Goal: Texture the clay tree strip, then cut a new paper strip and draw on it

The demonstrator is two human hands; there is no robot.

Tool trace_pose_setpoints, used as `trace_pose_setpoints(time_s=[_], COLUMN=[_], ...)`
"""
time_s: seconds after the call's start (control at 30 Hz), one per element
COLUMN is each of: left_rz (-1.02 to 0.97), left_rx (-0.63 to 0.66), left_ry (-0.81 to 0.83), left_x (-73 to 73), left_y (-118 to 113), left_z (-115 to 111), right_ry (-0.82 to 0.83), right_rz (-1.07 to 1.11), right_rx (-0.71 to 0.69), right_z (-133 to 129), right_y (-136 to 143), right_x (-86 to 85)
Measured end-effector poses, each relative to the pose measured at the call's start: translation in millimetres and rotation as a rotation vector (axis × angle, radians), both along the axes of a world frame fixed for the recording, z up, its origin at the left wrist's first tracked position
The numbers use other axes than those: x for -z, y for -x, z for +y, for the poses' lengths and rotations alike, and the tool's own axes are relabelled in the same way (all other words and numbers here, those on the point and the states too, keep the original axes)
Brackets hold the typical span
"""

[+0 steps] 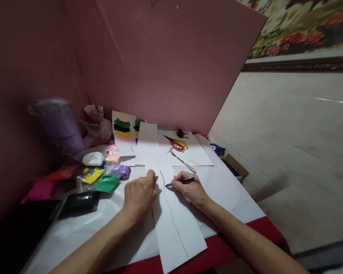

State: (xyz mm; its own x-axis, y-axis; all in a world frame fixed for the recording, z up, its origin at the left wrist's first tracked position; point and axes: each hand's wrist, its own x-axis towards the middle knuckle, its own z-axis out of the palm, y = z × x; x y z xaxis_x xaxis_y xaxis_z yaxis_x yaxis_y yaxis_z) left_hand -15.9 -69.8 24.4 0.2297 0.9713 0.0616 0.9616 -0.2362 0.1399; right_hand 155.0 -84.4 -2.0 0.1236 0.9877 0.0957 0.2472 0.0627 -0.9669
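My right hand (190, 188) grips a black marker pen (185, 180), its tip touching a long white strip of paper (178, 232). A wavy dark line runs down the length of the strip; its upper part looks thicker, ending at the pen tip. At the strip's left edge rests my left hand (141, 192), closed with its fingers curled. What those fingers hold, if anything, is hidden. Just beyond my hands lies a fork (183, 161) on white paper, with red and yellow scissors (177, 144) behind it.
Bags of coloured clay, including green (106, 182), yellow (92, 175) and black (79, 203), crowd the left side. Behind stand a purple cylinder (60, 129) and a card with painted stripes (123, 127). Keys (181, 133) lie at the back. A cardboard box (236, 165) is beyond the right edge.
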Motion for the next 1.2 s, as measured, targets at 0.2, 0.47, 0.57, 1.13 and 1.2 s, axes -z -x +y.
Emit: trace_pose_setpoints(time_s=[0.2, 0.47, 0.57, 1.13, 1.2], left_rz=[0.002, 0.012, 0.014, 0.003, 0.004], left_rx=[0.008, 0.010, 0.009, 0.007, 0.004], left_ry=[-0.009, -0.025, -0.025, -0.036, -0.040], left_x=[0.9, 1.3, 1.1, 2.5, 2.9], left_y=[-0.1, -0.1, 0.0, -0.5, -0.9], left_z=[0.1, 0.7, 0.2, 1.3, 1.4], right_ry=[0.057, -0.015, -0.016, 0.044, 0.033], right_rz=[0.099, -0.005, -0.018, 0.026, 0.006], right_rx=[0.011, 0.014, 0.008, 0.001, -0.002], right_z=[-3.6, -0.3, -0.9, -4.7, -5.1], right_y=[2.0, 0.0, 0.1, 1.4, 1.5], right_x=[-4.8, 1.8, 1.1, -6.4, -6.9])
